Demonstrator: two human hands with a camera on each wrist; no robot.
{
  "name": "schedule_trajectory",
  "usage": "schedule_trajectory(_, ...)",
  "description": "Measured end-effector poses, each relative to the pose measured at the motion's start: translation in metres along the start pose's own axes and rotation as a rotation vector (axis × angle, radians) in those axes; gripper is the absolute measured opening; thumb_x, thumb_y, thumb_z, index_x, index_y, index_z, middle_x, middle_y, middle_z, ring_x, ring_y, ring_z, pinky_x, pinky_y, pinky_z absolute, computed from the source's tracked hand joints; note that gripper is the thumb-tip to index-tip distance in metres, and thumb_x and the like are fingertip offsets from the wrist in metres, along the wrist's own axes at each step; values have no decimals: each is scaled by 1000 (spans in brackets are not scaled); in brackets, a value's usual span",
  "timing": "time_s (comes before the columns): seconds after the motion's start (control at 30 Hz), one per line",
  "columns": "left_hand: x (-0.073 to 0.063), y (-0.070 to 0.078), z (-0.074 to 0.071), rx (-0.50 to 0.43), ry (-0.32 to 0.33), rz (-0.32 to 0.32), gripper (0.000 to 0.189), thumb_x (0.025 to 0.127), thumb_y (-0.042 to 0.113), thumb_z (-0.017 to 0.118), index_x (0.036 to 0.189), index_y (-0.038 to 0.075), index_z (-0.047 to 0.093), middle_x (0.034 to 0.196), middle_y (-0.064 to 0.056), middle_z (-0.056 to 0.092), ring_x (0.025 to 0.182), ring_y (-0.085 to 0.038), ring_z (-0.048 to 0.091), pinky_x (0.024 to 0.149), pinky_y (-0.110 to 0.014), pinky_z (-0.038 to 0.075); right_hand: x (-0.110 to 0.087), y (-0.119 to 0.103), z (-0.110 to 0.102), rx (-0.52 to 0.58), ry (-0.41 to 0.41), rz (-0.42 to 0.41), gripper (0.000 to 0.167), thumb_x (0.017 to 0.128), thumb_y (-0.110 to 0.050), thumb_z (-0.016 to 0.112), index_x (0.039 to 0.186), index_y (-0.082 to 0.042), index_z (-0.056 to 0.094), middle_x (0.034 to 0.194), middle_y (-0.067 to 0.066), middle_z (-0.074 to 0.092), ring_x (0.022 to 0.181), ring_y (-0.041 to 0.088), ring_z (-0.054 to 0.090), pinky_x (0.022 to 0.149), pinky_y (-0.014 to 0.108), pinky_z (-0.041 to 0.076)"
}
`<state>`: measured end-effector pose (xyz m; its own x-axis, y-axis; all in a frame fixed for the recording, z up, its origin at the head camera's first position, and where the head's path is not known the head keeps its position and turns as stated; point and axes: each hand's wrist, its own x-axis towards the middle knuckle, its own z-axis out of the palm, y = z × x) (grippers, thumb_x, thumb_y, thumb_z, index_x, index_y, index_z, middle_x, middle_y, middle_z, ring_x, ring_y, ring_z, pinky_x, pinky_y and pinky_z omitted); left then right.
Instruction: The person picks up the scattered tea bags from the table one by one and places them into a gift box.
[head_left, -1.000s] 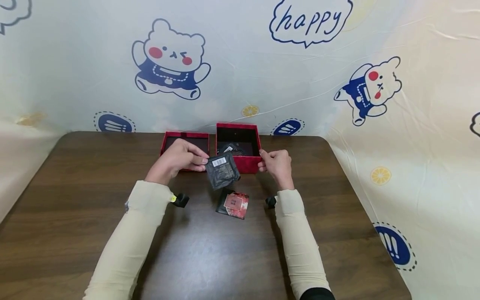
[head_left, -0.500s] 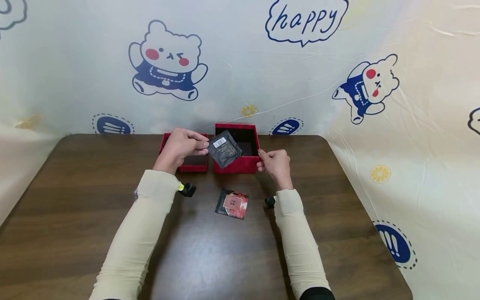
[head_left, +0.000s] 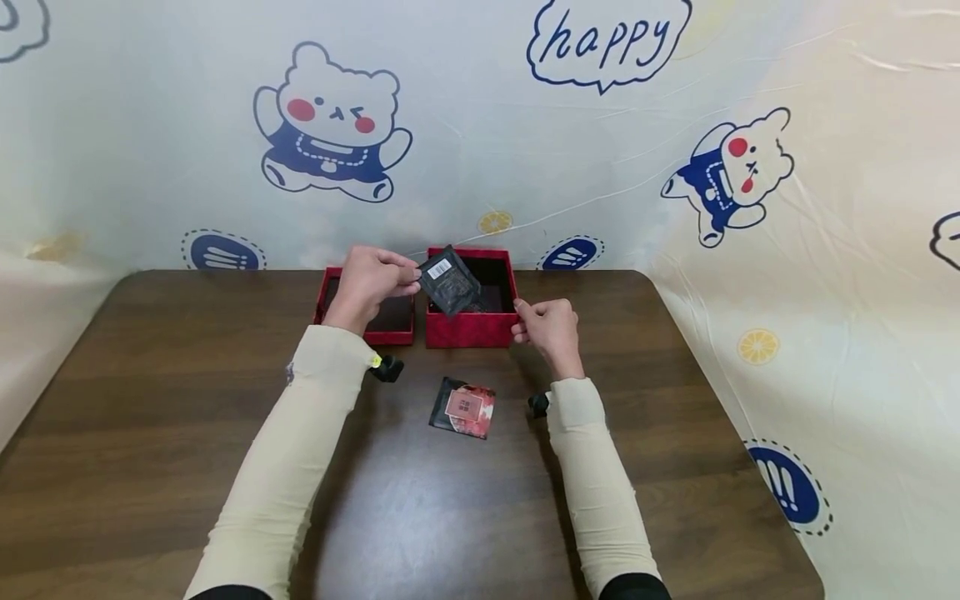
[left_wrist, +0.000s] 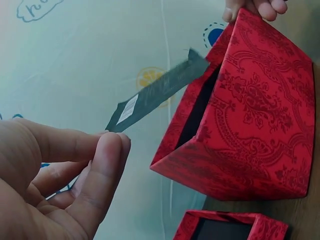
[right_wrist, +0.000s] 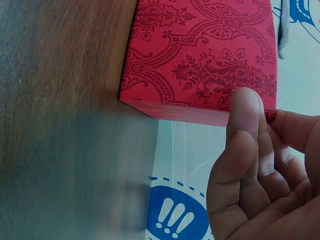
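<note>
In the head view my left hand pinches a flat black sachet by one corner. The sachet has a white barcode label and hangs tilted over the opening of a red patterned box. Seen from the left wrist, the sachet is held apart from the hand-side wall, its far end near the rim of the box. My right hand grips the box's front right corner at the rim, with fingers on the outer wall. Part of the box's inside is hidden behind the sachet.
A shallow red lid lies left of the box, partly behind my left hand. A second sachet, black with a red and pink front, lies on the brown table before the box. A printed curtain hangs behind.
My left hand has moved the black sachet up and away from me, from above the table in front to over the box. The right hand keeps its hold on the corner.
</note>
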<state>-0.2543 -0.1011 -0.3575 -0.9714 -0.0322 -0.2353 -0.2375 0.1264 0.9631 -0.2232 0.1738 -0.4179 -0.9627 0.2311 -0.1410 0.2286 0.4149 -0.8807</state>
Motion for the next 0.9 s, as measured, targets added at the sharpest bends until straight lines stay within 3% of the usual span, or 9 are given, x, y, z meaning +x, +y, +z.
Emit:
schedule_trajectory(0.4, 8, -2, 10, 14, 50, -5, 23, 94, 8, 72, 115, 0, 73, 120, -18, 61, 85, -23, 73, 80, -30, 59, -2, 0, -2, -36, -4, -23, 36, 97, -37, 68, 81, -7, 79, 70, 7, 72, 75, 32, 74, 65, 31, 59)
schedule_trajectory(0.63, 10, -5, 12, -18, 30, 12, 24, 93, 4, 72, 115, -4, 72, 120, -20, 62, 88, -27, 74, 86, -38, 58, -2, 1, 0, -24, 1, -36, 35, 97, -36, 68, 81, -7, 79, 70, 7, 72, 71, 30, 74, 64, 30, 59)
schedule_trajectory(0.9, 14, -8, 17, 37, 13, 26, 24, 91, 1, 74, 114, -6, 72, 115, -20, 64, 90, -28, 73, 88, -42, 57, -2, 2, 1, -28, 19, -49, 35, 97, -35, 69, 79, -7, 79, 67, 6, 71, 65, 25, 73, 60, 29, 59)
